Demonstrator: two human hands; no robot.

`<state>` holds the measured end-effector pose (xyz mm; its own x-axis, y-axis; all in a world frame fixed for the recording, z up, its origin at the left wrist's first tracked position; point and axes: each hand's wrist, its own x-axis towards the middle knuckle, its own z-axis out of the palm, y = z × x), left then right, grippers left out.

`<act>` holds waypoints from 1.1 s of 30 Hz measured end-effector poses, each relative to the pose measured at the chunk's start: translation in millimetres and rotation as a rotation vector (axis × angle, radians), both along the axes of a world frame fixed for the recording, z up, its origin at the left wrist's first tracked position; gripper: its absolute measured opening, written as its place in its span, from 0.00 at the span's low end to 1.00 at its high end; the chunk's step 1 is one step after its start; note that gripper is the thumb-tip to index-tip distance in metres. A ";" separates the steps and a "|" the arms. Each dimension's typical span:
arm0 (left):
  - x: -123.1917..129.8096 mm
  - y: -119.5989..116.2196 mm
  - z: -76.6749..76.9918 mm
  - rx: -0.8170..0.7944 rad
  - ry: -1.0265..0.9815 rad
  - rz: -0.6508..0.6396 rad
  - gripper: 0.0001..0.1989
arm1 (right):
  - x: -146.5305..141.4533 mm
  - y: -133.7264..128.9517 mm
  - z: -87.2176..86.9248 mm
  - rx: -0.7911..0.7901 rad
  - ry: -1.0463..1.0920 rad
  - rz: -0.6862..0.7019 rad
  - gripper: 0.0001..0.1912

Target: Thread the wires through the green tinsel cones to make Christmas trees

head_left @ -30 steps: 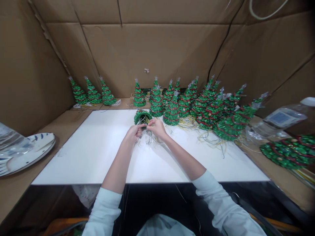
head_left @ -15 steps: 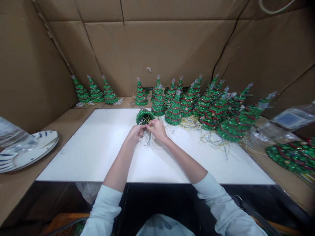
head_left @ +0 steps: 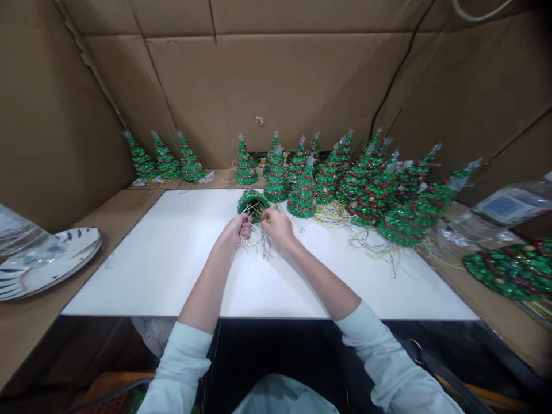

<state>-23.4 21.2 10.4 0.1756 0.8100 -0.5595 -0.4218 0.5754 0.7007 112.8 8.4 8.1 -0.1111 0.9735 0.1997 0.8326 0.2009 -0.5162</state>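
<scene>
Left hand [head_left: 234,230] closed on wire strands [head_left: 257,238] beneath the tipped-over beaded Christmas tree [head_left: 252,203], now parted from the right hand [head_left: 278,226] pinching them.

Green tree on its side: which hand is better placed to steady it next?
Left, probably: the left hand sits right by the open base of the green tree, among the wires; the right hand is farther away.

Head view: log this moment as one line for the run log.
left hand: among loose wires | right hand: at the wires | item: beaded green tree, tipped on its side, wires out of its base | surface: white board
</scene>
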 end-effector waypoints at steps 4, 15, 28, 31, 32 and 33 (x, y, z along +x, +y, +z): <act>3.1 -0.2 -1.9 0.012 -0.008 0.013 0.11 | -4.7 2.5 -5.0 -0.060 0.083 -0.022 0.12; 0.5 -0.1 -1.9 0.016 -0.001 -0.021 0.10 | 11.3 18.4 -8.8 -0.063 0.331 -0.057 0.10; 9.5 -1.6 0.2 -0.045 -0.206 0.079 0.12 | 16.3 14.4 5.3 -0.529 0.668 0.110 0.24; 10.3 -2.1 0.7 -0.037 -0.161 0.052 0.13 | 17.7 8.4 15.1 -0.606 0.678 0.144 0.26; 10.8 -2.5 1.2 -0.035 -0.139 0.051 0.12 | 17.9 7.3 17.1 -0.618 0.683 0.143 0.26; 11.4 -3.1 1.9 -0.032 -0.115 0.057 0.11 | 17.9 6.7 18.1 -0.626 0.692 0.138 0.26</act>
<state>-12.0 18.1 12.3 0.1942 0.8027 -0.5639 -0.5311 0.5694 0.6275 130.6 15.1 26.2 -0.2860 0.9132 -0.2903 0.2898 -0.2064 -0.9346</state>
